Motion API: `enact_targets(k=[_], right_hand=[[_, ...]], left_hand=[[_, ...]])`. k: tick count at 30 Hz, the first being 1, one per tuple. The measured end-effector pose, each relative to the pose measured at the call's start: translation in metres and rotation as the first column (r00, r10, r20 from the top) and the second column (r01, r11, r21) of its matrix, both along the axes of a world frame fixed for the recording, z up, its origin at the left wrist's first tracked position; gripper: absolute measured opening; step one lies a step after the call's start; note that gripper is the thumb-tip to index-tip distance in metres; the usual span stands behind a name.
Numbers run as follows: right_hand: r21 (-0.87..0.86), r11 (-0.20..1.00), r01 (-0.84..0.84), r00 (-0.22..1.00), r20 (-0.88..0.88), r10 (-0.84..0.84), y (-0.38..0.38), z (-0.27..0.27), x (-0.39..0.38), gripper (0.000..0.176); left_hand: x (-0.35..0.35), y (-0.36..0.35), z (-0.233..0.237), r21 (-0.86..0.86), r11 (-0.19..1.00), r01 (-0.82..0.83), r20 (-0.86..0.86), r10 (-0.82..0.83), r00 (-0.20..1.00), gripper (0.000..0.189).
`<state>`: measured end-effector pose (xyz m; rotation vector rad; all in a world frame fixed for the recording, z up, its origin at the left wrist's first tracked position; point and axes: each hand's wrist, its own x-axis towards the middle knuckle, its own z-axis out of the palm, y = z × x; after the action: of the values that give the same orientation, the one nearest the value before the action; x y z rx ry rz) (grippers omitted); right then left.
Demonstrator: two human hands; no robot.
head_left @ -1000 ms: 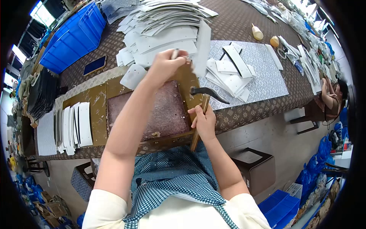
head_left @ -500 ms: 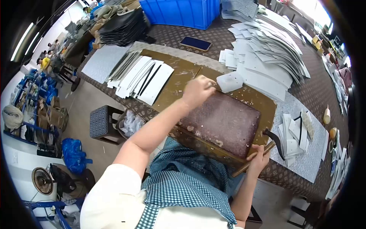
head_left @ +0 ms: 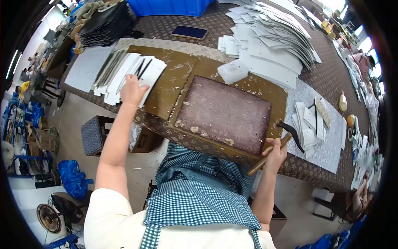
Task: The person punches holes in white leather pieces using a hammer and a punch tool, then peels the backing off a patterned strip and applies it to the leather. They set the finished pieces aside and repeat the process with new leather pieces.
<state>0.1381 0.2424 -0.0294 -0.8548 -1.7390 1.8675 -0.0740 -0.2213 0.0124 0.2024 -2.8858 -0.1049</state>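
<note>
My left hand (head_left: 132,92) is over a fanned row of white flat pieces (head_left: 112,88), its thumb spread from the fingers. The fingertips touch or nearly touch the pieces, close to two black strips; no piece is seen lifted. My right hand (head_left: 275,154) is closed around the wooden handle of a hammer (head_left: 258,167), whose dark curved head points away over the board's right edge. Between my hands lies a reddish-brown slab (head_left: 226,112) with white specks and worn spots, resting on a brown board (head_left: 168,93).
A translucent white plastic piece (head_left: 233,71) lies behind the slab. Beyond are a phone (head_left: 189,32), a blue crate (head_left: 170,6) and a large pile of white sheets (head_left: 269,45). More white pieces (head_left: 306,124) lie at right. A stool (head_left: 93,135) stands below left.
My left hand has moved left from above the slab to the row of white pieces, opening from a closed shape. My right hand keeps the hammer at the board's right edge. The view has shifted.
</note>
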Motion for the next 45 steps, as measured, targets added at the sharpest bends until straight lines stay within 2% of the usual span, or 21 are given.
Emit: enact_targets(k=[4, 7, 10, 12, 13, 15, 18, 20, 22, 26, 29, 30, 32, 33, 34, 36, 38, 39, 42, 43, 45], right_hand=[[-0.003, 1.000, -0.013, 0.999, -0.040, 0.013, 0.003, -0.007, 0.001, 0.019], [0.004, 1.000, -0.009, 0.999, -0.033, 0.010, 0.001, -0.004, 0.000, 0.020], [0.003, 1.000, -0.019, 0.999, -0.049, 0.019, 0.003, -0.007, 0.001, 0.020], [0.009, 0.999, -0.030, 0.999, -0.045, 0.031, 0.001, -0.003, 0.001, 0.019], [0.004, 1.000, -0.031, 0.998, -0.048, 0.031, 0.001, -0.002, 0.001, 0.019], [0.003, 1.000, -0.028, 0.998, -0.049, 0.029, 0.002, -0.004, 0.000, 0.019], [-0.013, 1.000, -0.028, 0.997, -0.065, 0.027, 0.002, -0.004, 0.003, 0.018], [-0.004, 0.999, -0.052, 0.997, -0.052, 0.052, 0.003, 0.000, 0.009, 0.018], [-0.008, 0.999, -0.051, 0.998, -0.031, 0.050, -0.001, 0.007, 0.016, 0.017], [0.050, 0.994, -0.096, 0.993, -0.059, 0.099, -0.013, 0.026, 0.027, 0.014], [0.091, 0.984, -0.152, 0.980, -0.117, 0.162, -0.031, 0.049, 0.018, 0.014], [0.058, 0.979, -0.196, 0.972, -0.120, 0.202, -0.037, 0.055, 0.012, 0.013], [0.040, 0.954, -0.298, 0.947, -0.113, 0.301, -0.049, 0.062, -0.002, 0.015], [0.026, 0.939, -0.342, 0.931, -0.129, 0.343, -0.055, 0.061, -0.009, 0.014], [0.021, 0.926, -0.378, 0.919, -0.116, 0.378, -0.062, 0.061, -0.017, 0.014], [0.000, 0.897, -0.442, 0.894, -0.084, 0.440, -0.073, 0.057, -0.032, 0.014], [-0.005, 0.883, -0.470, 0.882, -0.051, 0.469, -0.082, 0.050, -0.041, 0.015], [0.002, 0.879, -0.477, 0.879, -0.013, 0.477, -0.085, 0.049, -0.043, 0.016], [-0.002, 0.885, -0.466, 0.885, -0.005, 0.466, -0.089, 0.039, -0.044, 0.018], [-0.029, 0.903, -0.429, 0.903, -0.028, 0.429, -0.088, 0.036, -0.044, 0.017], [-0.033, 0.913, -0.407, 0.913, -0.009, 0.407, -0.088, 0.036, -0.044, 0.017]], left_hand=[[-0.004, 0.000, -0.004, 0.027, 0.997, 0.074, -0.162, -0.068, 0.984, 0.038], [-0.010, 0.001, -0.008, -0.025, 0.995, 0.098, -0.206, -0.101, 0.973, 0.027], [-0.014, 0.020, 0.006, 0.060, 0.964, 0.261, -0.337, -0.226, 0.914, 0.022], [-0.004, 0.058, 0.039, 0.262, 0.889, 0.376, -0.266, -0.308, 0.913, 0.019], [0.007, 0.086, 0.067, 0.397, 0.849, 0.350, -0.096, -0.341, 0.935, 0.015], [0.010, 0.123, 0.071, 0.628, 0.635, 0.449, -0.053, -0.541, 0.840, 0.012], [0.023, 0.182, 0.073, 0.669, 0.510, 0.541, 0.132, -0.798, 0.588, 0.014], [0.031, 0.214, 0.053, 0.669, 0.339, 0.662, 0.018, -0.897, 0.441, 0.018], [0.033, 0.236, 0.047, 0.639, 0.338, 0.691, 0.069, -0.920, 0.386, 0.019], [0.027, 0.249, 0.012, 0.471, 0.393, 0.790, 0.016, -0.899, 0.438, 0.021], [0.035, 0.241, 0.005, 0.686, 0.344, 0.641, -0.179, -0.774, 0.607, 0.020], [0.037, 0.236, 0.007, 0.808, 0.333, 0.487, -0.118, -0.718, 0.686, 0.024], [0.043, 0.222, 0.005, 0.968, 0.129, 0.213, -0.089, -0.620, 0.779, 0.022], [0.044, 0.217, -0.009, 0.978, -0.046, 0.204, -0.195, -0.558, 0.807, 0.022], [0.049, 0.213, -0.015, 0.969, -0.055, 0.243, -0.237, -0.507, 0.829, 0.022], [0.061, 0.202, -0.021, 0.957, -0.041, 0.286, -0.277, -0.405, 0.871, 0.025], [0.068, 0.182, -0.018, 0.703, 0.428, 0.567, -0.361, -0.473, 0.804, 0.023], [0.071, 0.181, -0.012, 0.710, 0.452, 0.540, -0.355, -0.433, 0.829, 0.021], [0.070, 0.177, -0.011, 0.851, 0.330, 0.408, -0.278, -0.374, 0.885, 0.021], [0.069, 0.178, -0.012, 0.889, 0.251, 0.383, -0.273, -0.381, 0.883, 0.022], [0.070, 0.186, -0.010, 0.903, 0.181, 0.390, -0.284, -0.428, 0.858, 0.022]])
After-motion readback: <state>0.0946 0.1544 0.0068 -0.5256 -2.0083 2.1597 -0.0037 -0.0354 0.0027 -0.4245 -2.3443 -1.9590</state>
